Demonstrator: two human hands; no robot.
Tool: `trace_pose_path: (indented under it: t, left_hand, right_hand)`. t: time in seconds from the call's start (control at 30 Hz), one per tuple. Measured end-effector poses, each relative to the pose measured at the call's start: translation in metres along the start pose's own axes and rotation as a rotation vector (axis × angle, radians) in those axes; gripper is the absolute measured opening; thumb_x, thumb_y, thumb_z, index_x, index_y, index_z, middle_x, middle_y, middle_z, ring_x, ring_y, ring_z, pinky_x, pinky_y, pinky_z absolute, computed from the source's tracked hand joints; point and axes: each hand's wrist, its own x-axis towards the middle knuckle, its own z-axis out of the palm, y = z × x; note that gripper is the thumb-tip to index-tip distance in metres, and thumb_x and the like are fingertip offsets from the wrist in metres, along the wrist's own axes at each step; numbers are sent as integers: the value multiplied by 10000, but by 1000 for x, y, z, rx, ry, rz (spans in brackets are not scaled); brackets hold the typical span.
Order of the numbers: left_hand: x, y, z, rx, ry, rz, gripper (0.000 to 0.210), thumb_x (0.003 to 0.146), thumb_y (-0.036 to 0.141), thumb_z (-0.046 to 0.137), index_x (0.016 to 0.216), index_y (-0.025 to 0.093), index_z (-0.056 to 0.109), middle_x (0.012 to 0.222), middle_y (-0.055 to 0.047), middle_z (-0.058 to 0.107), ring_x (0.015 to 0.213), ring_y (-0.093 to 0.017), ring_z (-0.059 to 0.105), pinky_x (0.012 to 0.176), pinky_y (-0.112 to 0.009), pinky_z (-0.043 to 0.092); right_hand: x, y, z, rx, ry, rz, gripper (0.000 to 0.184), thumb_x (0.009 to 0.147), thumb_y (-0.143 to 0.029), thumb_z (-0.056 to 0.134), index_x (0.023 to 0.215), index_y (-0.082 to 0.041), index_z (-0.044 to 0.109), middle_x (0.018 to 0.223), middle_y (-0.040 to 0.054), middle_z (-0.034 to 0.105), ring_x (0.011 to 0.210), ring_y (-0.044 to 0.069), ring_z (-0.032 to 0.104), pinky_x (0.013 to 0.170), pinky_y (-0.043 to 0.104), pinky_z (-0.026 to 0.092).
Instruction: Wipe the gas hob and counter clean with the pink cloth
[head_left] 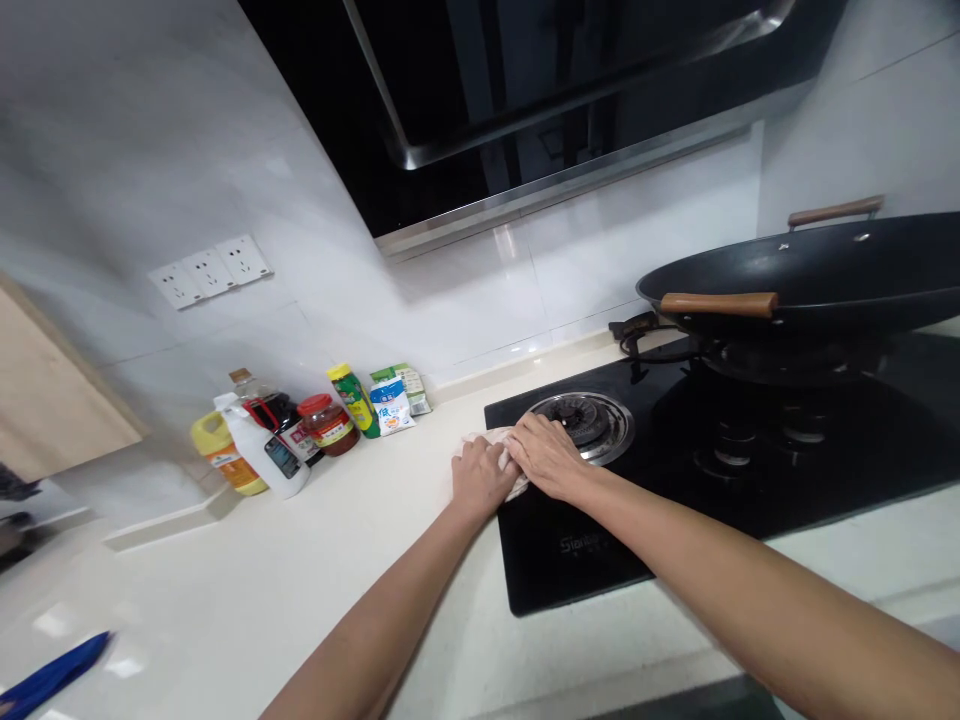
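A pale cloth (519,488) lies bunched over the left edge of the black gas stove (600,570), partly on the white counter. My left hand (480,478) presses on it from the counter side, fingers curled over the fabric. Beside it, touching it, my right hand (546,455) grips the cloth's upper right part, next to the left burner (600,425) with its shiny metal ring. Both hands hide much of the cloth.
A large black wok (810,270) with wooden handles sits on the right burner. Against the wall stand a red-lidded jar (330,425), a white bottle (262,450), other bottles and packets. A range hood (562,100) hangs above. A blue object (56,675) lies at lower left.
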Motion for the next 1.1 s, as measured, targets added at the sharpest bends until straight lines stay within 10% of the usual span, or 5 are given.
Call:
trace_pose_path:
  t: [0.43, 0.67, 0.87, 1.1]
  left_hand:
    - [-79, 11, -30, -166, 10, 199, 338, 925, 441, 610, 1202, 257, 671, 1109, -90, 636, 1074, -302, 578, 912, -473, 443]
    - [-77, 1, -37, -547, -76, 107, 336, 934, 493, 572, 1160, 245, 587, 1137, -59, 639, 1102, -272, 568, 973, -444, 424]
    - [-70, -15, -43, -1125, 19, -134, 326, 989, 510, 437, 1120, 219, 507, 1135, -63, 624, 1064, -201, 594, 960, -332, 477]
    - [-63, -23, -38, -1204, 114, -294, 301, 998, 493, 432, 960, 208, 522, 982, -45, 625, 957, -185, 608, 919, -328, 497]
  right_hand:
    - [-7, -2, 5, 105, -45, -176, 367, 1088, -316, 330, 948, -185, 643, 1008, 47, 616, 955, 174, 557, 830, 321, 371]
    - [-12, -9, -1, 245, -119, -287, 417, 1091, -322, 269, 878, -194, 604, 919, 40, 603, 868, 169, 553, 821, 307, 411]
    - [-22, -24, -15, 392, -298, -224, 373, 1034, -454, 428, 1299, -218, 542, 1176, 84, 635, 1048, 229, 571, 906, 361, 431]
    - [-41, -48, -20, 244, -441, -369, 587, 841, -456, 695, 1392, -334, 535, 1307, 82, 541, 1138, 296, 485, 974, 445, 411]
